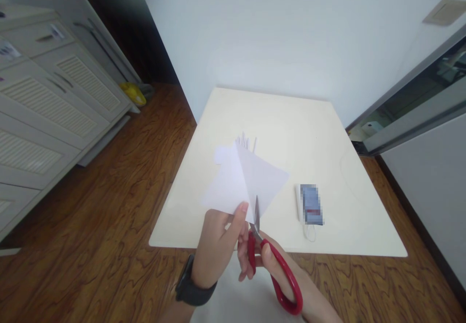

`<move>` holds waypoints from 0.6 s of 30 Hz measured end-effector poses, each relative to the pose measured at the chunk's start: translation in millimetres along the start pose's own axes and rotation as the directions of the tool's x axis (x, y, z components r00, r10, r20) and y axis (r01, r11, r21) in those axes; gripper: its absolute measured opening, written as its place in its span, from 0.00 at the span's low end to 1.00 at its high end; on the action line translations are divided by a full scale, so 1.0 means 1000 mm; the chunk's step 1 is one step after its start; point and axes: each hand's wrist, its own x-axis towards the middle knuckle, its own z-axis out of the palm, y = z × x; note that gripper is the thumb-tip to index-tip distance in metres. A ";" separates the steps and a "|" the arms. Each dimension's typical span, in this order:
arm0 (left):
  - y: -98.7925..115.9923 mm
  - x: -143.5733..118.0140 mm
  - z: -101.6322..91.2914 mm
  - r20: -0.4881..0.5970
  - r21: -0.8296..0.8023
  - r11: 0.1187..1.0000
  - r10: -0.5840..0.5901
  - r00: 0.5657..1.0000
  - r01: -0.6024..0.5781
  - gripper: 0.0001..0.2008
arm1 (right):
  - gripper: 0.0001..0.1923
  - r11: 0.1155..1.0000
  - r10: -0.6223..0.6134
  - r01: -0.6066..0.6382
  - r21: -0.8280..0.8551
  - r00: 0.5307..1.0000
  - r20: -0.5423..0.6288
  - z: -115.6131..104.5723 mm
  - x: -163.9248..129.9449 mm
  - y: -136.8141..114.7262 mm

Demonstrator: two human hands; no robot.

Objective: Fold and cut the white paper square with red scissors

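Note:
My left hand, with a dark watch on its wrist, pinches a folded sheet of white paper near its lower edge. The thumb lies on top of the sheet, and a crease runs down its middle with the right part angled away. In my right hand are scissors with red handles, its thumb and fingers through the loops. The scissor blades are spread at the paper's lower edge, one in front of the sheet and the other mostly hidden behind it.
Thin white strips lie on the cream table beyond the paper, beside a small white piece. To the right rests a phone-like device, its screen blurred, with a white cord loop. A wall borders the table's far edge.

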 end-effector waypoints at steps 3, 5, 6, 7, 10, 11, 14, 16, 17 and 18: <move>0.004 -0.001 -0.001 0.025 0.011 1.000 0.007 1.000 -0.008 0.26 | 0.21 1.000 -0.025 0.025 0.014 1.000 -0.004 0.003 -0.001 -0.002; 0.006 -0.002 -0.002 0.019 0.028 0.999 0.021 1.000 -0.022 0.26 | 0.21 1.000 -0.030 0.030 0.005 1.000 -0.009 0.005 -0.001 -0.002; 0.006 -0.002 -0.002 0.009 0.039 0.999 0.030 1.000 -0.030 0.26 | 0.21 0.999 -0.032 0.032 0.000 0.999 -0.011 0.006 -0.001 -0.002; 0.007 -0.002 -0.002 -0.002 0.049 0.998 0.037 0.999 -0.037 0.26 | 0.21 0.999 -0.032 0.032 -0.004 0.999 -0.016 0.006 -0.001 -0.002; 0.005 0.000 -0.003 -0.010 0.052 0.998 0.041 0.999 -0.041 0.26 | 0.21 0.999 -0.041 0.041 0.009 0.999 -0.026 0.007 0.000 0.001; 0.005 0.001 -0.004 -0.001 0.044 0.998 0.039 0.999 -0.039 0.27 | 0.21 0.998 -0.051 0.052 0.025 0.998 -0.023 0.007 0.001 0.002; 0.002 0.002 -0.004 0.003 0.032 0.998 0.046 0.999 -0.046 0.27 | 0.21 0.996 -0.076 0.077 0.056 0.997 -0.013 0.007 0.002 0.003; 0.001 0.002 -0.004 -0.008 0.016 0.999 0.037 0.999 -0.037 0.26 | 0.22 0.996 -0.076 0.076 0.051 0.997 -0.011 0.007 0.002 0.004; 0.001 0.002 -0.003 -0.005 -0.004 1.000 0.023 1.000 -0.023 0.26 | 0.23 0.996 -0.077 0.078 0.044 0.997 -0.010 0.006 0.003 0.004; 0.000 0.001 -0.002 0.004 -0.029 1.000 0.002 1.000 -0.002 0.26 | 0.23 0.996 -0.087 0.087 0.038 0.996 -0.009 0.006 0.003 0.005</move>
